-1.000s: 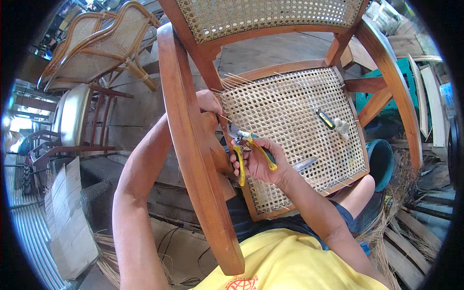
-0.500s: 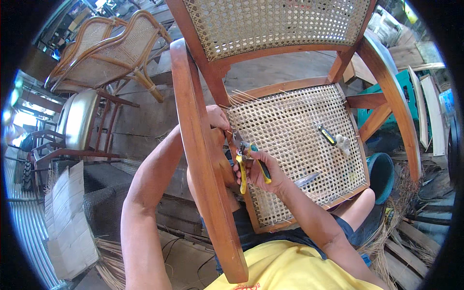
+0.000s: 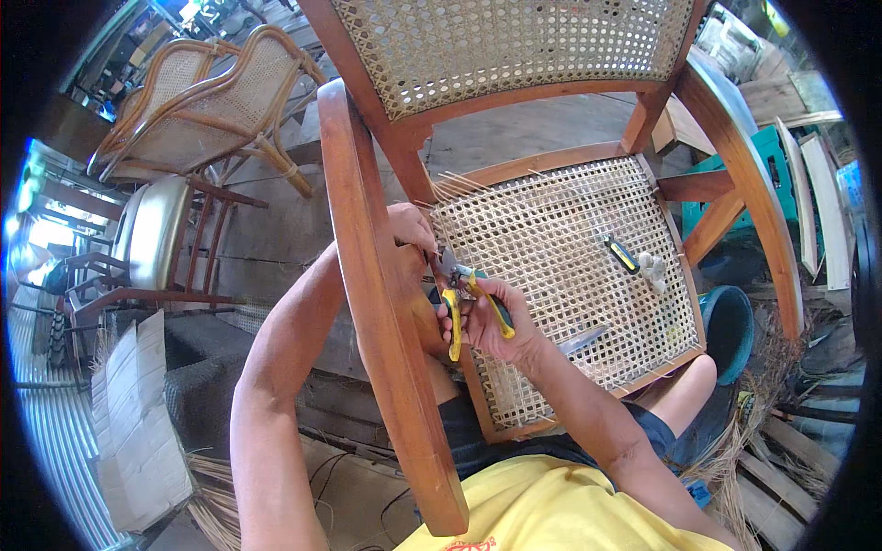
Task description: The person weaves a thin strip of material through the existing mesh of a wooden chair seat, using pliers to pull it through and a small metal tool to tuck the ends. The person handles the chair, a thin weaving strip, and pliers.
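Note:
My right hand (image 3: 501,321) is closed round a pair of pruning shears (image 3: 454,317) with yellow and black handles, spread apart. Their jaws point up at the left edge of the woven cane seat (image 3: 542,239). Right by the jaws, my left hand (image 3: 411,227) reaches past the wooden armrest (image 3: 372,266) with its fingers pinched together at the seat frame. What it pinches is too small to make out. Loose cane ends (image 3: 459,186) stick out at the seat's back left corner. The chair's backrest (image 3: 514,46) is also woven cane.
On the seat lie a yellow and black handled tool (image 3: 622,255), a pale wad (image 3: 652,273) and a blade-like metal piece (image 3: 584,341). A teal bucket (image 3: 726,335) stands to the right. Rattan chairs (image 3: 202,101) and a padded chair (image 3: 152,230) are at left, near cardboard (image 3: 138,422).
The shears have shifted slightly up and left, with their jaws nearer my left fingers. My left hand stays at the seat edge, its position slightly changed.

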Action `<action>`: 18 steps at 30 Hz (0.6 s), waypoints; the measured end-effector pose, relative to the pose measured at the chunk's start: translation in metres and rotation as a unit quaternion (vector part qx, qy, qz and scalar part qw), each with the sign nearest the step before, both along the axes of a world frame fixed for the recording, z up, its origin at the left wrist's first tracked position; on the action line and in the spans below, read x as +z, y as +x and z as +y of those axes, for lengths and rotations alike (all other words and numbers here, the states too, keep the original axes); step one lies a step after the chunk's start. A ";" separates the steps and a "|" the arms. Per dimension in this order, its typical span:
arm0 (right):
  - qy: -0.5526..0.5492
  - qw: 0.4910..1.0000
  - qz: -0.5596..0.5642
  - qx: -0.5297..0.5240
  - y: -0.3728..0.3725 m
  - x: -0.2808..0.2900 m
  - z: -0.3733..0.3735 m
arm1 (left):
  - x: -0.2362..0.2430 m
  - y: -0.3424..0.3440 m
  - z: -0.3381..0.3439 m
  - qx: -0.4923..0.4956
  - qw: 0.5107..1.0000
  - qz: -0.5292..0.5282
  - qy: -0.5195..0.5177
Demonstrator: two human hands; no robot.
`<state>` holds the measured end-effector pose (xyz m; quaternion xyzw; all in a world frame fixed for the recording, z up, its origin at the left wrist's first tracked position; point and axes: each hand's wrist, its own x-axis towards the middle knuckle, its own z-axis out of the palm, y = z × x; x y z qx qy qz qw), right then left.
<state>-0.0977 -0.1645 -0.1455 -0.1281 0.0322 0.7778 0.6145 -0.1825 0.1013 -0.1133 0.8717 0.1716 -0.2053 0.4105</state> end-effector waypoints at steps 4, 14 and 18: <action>-0.041 0.997 -0.067 0.018 -0.004 -0.009 -0.005 | -0.001 0.004 0.000 -0.001 1.000 -0.004 -0.002; -0.073 0.951 -0.299 0.036 -0.011 0.006 0.003 | -0.004 0.006 0.002 -0.005 1.000 -0.014 -0.003; -0.076 0.933 -0.350 0.040 -0.013 0.004 0.006 | -0.005 0.007 0.002 -0.008 1.000 -0.022 -0.003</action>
